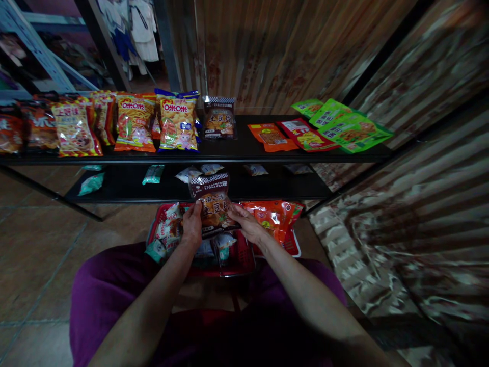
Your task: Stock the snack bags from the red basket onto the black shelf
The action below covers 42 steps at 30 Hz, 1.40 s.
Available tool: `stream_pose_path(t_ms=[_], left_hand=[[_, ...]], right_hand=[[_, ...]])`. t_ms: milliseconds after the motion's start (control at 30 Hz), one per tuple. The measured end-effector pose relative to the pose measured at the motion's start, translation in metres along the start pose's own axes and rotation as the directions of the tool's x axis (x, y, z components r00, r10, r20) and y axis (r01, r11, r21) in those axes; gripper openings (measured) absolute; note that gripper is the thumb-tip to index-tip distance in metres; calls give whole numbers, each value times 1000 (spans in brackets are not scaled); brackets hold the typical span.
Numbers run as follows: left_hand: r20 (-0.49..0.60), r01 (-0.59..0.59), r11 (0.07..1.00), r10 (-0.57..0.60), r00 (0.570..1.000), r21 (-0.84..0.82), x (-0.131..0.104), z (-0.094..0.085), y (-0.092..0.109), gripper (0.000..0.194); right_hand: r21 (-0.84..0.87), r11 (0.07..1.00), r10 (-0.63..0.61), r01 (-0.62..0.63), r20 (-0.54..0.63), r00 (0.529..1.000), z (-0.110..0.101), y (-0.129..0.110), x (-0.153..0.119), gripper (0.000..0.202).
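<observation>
Between my two hands is a brown bag of potato chips (212,196), held upright with its printed front facing me. My left hand (193,224) is closed on its left side, thumb on the front. My right hand (244,220) grips the lower right side, also with the thumb in front. Below the bag is a red basket (248,262) with several small snack packets (168,229) inside. Orange snack bags (277,216) lie in the right part, partly behind my right hand. A similar brown bag (220,120) stands on the shelf above.
The black upper shelf (237,150) carries yellow and orange snack bags (178,122) at left and green packets (347,127) at right. Small packets (153,174) lie on the lower shelf (126,191). A corrugated wall (431,204) borders the right side; clothes (143,30) hang behind.
</observation>
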State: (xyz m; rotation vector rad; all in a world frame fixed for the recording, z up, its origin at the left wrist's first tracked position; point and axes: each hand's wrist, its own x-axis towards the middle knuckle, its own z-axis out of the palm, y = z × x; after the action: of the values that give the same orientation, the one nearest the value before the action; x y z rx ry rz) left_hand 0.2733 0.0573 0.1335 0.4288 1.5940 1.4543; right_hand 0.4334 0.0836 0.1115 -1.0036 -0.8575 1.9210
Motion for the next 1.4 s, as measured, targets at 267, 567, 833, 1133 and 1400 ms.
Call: stream_pose_path(t_ms=[267, 567, 833, 1133, 1400], left_hand=[[42, 26, 1000, -26, 999, 7, 5, 4, 4, 31], [432, 160, 986, -128, 893, -38, -6, -20, -19, 39], [470, 185, 972, -95, 878, -148, -13, -19, -25, 32], [478, 158, 983, -98, 873, -88, -13, -25, -24, 32], [370, 107, 986, -51, 928, -130, -1, -31, -29, 29]], right_hand=[[54, 998, -10, 12, -34, 999, -2, 7, 3, 35], [99, 994, -26, 45, -179, 983, -12, 7, 8, 32], [123, 992, 41, -20, -177, 983, -12, 8, 9, 32], [167, 985, 68, -43, -146, 987, -9, 6, 4, 26], [138, 986, 76, -95, 135, 988, -14, 1, -3, 41]])
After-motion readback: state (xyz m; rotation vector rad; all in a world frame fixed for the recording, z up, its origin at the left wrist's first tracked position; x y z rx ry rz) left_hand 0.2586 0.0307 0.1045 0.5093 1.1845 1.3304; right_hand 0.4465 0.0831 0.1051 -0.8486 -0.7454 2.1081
